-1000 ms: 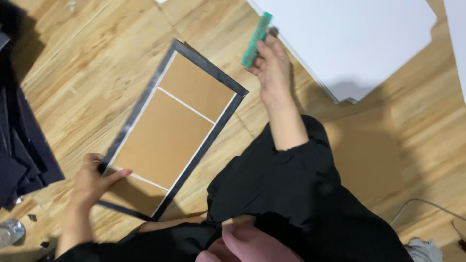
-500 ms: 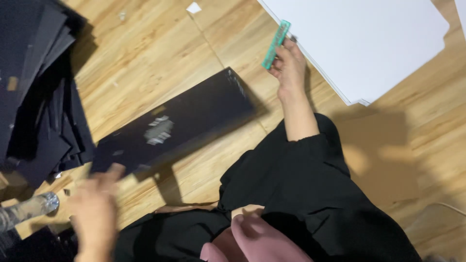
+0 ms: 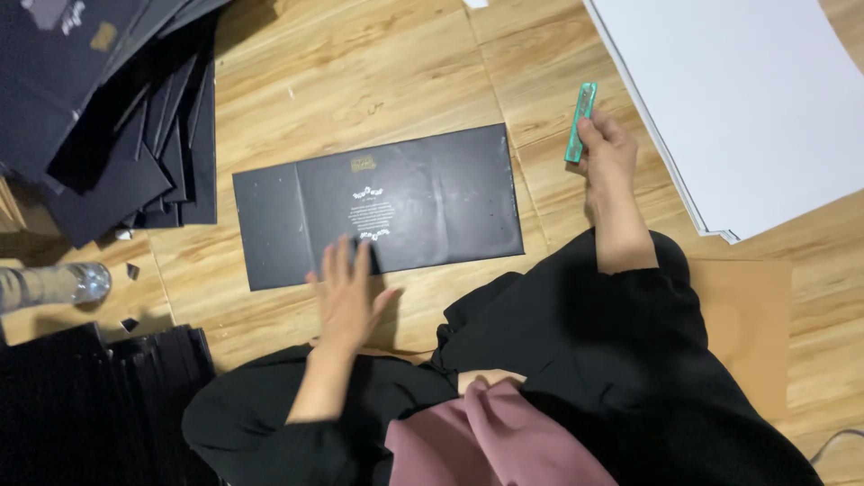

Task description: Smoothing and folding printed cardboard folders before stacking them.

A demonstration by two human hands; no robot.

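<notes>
A flat black rectangular card cover (image 3: 423,193) with small light print in its middle lies face up on the wooden floor in front of me. My left hand (image 3: 346,292) rests flat on its near edge, fingers spread. My right hand (image 3: 607,157) is to the right of the cover and holds a slim green tool (image 3: 580,121) upright, near the edge of a stack of large white sheets (image 3: 747,108).
A heap of black covers (image 3: 99,99) fills the upper left. Another black stack (image 3: 99,396) sits at the lower left, with a clear plastic bottle (image 3: 54,283) lying between them. A brown card sheet (image 3: 747,324) lies under my right knee.
The cover was held tilted with its brown inner side up; it has been flipped and laid flat, black side up. My left hand now presses on it. The right hand barely moved.
</notes>
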